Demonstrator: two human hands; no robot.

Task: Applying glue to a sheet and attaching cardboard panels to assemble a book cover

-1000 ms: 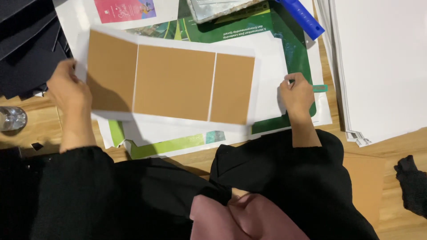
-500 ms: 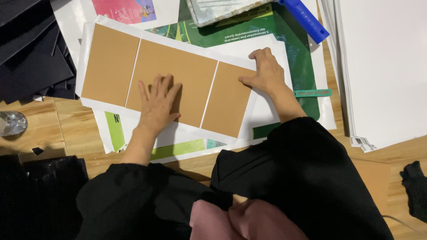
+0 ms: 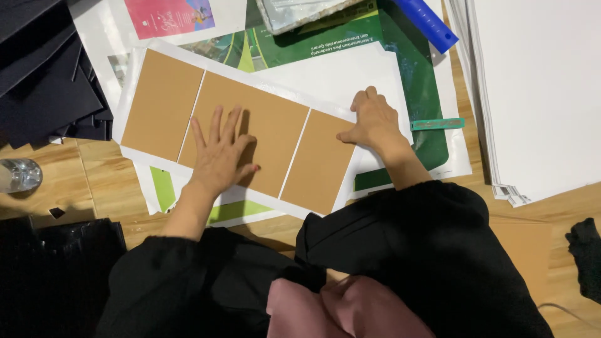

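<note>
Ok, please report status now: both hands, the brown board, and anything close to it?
Left hand flat, fingers spread, on middle panel of brown three-panel cardboard. Right hand pressing white sheet at right edge. Teal ruler lies nearby, apart.

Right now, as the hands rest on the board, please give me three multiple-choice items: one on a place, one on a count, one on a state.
1. Where is the left hand?
A. on the middle panel of the brown board
B. on the blue ruler
C. on the bottle

2. How many brown panels does the board show?
A. two
B. three
C. five

3. How does the right hand meet the board?
A. it lifts the board into the air
B. its fingers press at the board's right upper edge, on the white sheet
C. it is closed into a fist far away from the board

Answers:
1 A: the palm lies flat, fingers spread, on the middle panel.
2 B: two pale gaps split the board into three panels.
3 B: the thumb touches the right panel while the fingers rest on the white sheet.
</note>
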